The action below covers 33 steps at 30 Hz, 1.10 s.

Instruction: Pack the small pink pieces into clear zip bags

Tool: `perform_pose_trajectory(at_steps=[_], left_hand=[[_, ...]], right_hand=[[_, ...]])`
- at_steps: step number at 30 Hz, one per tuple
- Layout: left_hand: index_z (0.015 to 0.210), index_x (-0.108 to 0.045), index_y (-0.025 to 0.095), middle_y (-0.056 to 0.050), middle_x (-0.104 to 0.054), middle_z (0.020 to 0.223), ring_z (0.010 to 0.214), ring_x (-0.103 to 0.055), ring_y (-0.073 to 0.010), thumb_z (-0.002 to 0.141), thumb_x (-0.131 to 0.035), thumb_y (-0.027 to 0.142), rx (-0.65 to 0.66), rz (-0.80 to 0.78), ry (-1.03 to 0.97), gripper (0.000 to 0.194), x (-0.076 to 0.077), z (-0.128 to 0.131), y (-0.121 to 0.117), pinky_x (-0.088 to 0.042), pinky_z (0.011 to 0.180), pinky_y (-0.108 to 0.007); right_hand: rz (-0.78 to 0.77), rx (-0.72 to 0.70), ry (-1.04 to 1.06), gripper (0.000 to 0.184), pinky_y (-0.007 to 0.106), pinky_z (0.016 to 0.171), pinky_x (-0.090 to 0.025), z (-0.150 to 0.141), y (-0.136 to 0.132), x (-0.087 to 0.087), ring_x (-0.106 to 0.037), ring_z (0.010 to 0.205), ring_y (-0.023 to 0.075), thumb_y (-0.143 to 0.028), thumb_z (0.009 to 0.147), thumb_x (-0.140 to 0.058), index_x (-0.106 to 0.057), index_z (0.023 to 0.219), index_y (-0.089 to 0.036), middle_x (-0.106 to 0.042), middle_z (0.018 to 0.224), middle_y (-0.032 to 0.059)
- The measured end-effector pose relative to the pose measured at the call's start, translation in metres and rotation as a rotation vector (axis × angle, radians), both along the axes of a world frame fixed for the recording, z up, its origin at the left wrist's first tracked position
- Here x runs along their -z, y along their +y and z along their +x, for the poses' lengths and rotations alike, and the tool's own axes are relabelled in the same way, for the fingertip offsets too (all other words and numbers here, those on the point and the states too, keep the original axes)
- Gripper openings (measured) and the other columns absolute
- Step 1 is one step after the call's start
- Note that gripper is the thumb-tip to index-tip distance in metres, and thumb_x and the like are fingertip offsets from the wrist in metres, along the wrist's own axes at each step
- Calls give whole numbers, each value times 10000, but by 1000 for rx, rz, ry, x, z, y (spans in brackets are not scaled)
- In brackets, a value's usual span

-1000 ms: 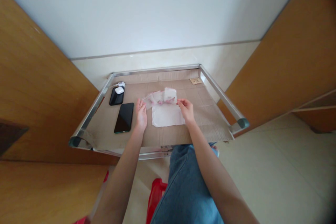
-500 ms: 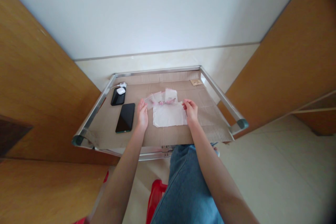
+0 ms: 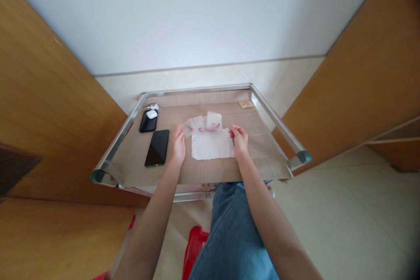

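Honestly unclear if left fingers (image 3: 177,132) clamp transparent bag (image 3: 187,129); right fingers (image 3: 239,131) curled, grip indistinct.

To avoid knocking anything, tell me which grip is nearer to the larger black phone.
Left. The left grip is just right of the larger black phone, apart from it; the right grip is farther right, by the white sheet's right edge.

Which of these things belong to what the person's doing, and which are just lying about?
Seemingly part of the job:
- small see-through packets, by the left hand
- white sheet, by the right hand

Apparently just lying about:
- larger dark phone
- smaller dark phone, white case on top
- white plug
- tan card
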<state>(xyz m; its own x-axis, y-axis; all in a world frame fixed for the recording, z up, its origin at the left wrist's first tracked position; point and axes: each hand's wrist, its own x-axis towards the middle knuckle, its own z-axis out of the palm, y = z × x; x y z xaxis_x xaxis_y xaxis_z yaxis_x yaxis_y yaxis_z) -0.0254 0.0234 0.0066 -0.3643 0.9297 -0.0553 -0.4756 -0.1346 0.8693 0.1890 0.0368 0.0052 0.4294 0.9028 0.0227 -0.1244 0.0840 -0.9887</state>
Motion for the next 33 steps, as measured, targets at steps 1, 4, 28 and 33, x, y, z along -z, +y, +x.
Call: perform_pose_trajectory(at_steps=[1, 4, 28, 33], left_hand=[[1031, -619, 263, 14, -497, 1343, 1324, -343, -146, 752, -531, 141, -2, -3, -5, 316, -1, 0, 0, -224, 1126, -309], [1019, -621, 252, 14, -506, 1334, 1317, -354, -142, 754, -525, 124, -7, -9, -24, 309, -3, 1, -1, -231, 1122, -299], [1015, -639, 239, -15, -487, 1357, 1319, -354, -161, 757, -522, 134, -13, -11, -39, 302, 4, -1, 2, -226, 1123, -326], [995, -642, 236, -23, -493, 1350, 1312, -366, -169, 744, -530, 137, -8, -2, -34, 293, 3, -1, 2, -234, 1119, -335]], right_hand=[[0, 3, 14, 314, 247, 505, -379, 0, 0, 0, -512, 534, 117, -506, 659, -542, -536, 711, -196, -568, 601, 7], [3, 8, 61, 290, 247, 511, -380, 0, 0, 0, -510, 529, 114, -476, 650, -573, -541, 702, -193, -573, 599, 3], [4, 35, 201, 199, 239, 526, -354, -3, -2, -4, -486, 523, 95, -366, 617, -642, -578, 671, -185, -554, 563, -31], [-6, 37, 209, 201, 244, 533, -352, -3, -3, -6, -481, 529, 98, -364, 609, -638, -582, 672, -182, -553, 563, -30]])
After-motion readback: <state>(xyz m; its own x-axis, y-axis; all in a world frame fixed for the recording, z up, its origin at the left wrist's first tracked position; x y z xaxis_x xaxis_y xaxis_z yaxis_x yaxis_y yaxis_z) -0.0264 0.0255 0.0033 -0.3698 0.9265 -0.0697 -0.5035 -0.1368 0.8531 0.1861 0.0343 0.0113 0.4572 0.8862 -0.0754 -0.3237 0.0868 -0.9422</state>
